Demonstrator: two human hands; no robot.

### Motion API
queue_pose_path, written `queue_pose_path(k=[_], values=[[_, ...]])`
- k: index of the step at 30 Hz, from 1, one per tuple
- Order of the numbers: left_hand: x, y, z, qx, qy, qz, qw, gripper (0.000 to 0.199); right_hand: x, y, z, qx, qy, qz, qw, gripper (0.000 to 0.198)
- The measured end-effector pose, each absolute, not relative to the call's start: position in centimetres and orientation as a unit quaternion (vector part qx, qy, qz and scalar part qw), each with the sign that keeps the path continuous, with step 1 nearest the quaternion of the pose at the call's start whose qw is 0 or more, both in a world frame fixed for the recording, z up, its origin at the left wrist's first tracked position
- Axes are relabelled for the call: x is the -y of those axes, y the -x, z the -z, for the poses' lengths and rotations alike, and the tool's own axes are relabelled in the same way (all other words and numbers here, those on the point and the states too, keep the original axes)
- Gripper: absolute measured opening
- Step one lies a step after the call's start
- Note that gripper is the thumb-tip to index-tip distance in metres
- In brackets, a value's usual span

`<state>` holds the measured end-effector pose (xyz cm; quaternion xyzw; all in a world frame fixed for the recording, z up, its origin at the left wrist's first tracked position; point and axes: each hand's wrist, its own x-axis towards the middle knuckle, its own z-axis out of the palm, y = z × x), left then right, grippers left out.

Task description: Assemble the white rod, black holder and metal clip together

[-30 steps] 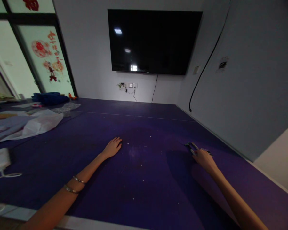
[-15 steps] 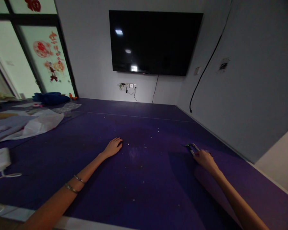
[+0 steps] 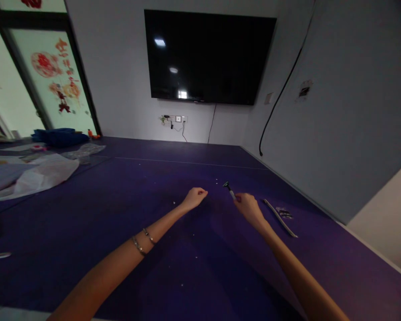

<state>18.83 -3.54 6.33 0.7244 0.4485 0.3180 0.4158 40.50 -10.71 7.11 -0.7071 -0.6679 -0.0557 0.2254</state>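
Note:
My right hand [image 3: 249, 207] grips a razor [image 3: 231, 193] by its handle. The razor's dark head points up and to the left, above the purple tabletop [image 3: 147, 209]. To the left of it is my left hand [image 3: 194, 198], its fingers curled together; whether anything is between them is hidden. Two bracelets [image 3: 141, 243] circle my left forearm. Right of my right hand lies a long, thin, pale-edged strip [image 3: 280, 218], slightly bent. Beside that strip is a small dark packet with a shiny surface [image 3: 284, 212].
Small white specks dot the tabletop. At the left lie a white sheet [image 3: 42, 176], clear plastic [image 3: 87, 150] and a dark blue cloth bundle [image 3: 58, 137]. A black cable [image 3: 280, 98] hangs along the right wall, and a television [image 3: 210, 58] is on the back wall.
My right hand has moved left with the razor, leaving the long strip on the table. My left hand has moved right and its fingers have curled closed. The view has shifted slightly right.

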Motion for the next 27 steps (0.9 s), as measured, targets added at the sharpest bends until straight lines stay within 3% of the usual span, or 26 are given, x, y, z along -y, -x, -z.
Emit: queue_pose_path(k=[3,6,17,27], values=[[3.7,-21.5,-6.5,-0.45,-0.691,-0.275,0.494,0.038,10.2,-37.9,-7.0,0.692,0.684,0.059,0.223,0.023],[3.6,-22.8,-6.6,-0.458,-0.647,-0.269,0.547,0.04,10.1,-36.1,-6.9,0.706,0.671,0.063,0.215,0.022],[2.5,-22.2,-6.4,-0.518,-0.701,-0.291,0.394,0.043,11.6,-32.0,-8.3,0.72,0.672,0.072,0.155,0.022],[-0.1,-18.2,-7.0,-0.533,-0.765,-0.131,0.337,0.032,12.4,-34.4,-8.4,0.734,0.643,0.004,0.218,0.028]])
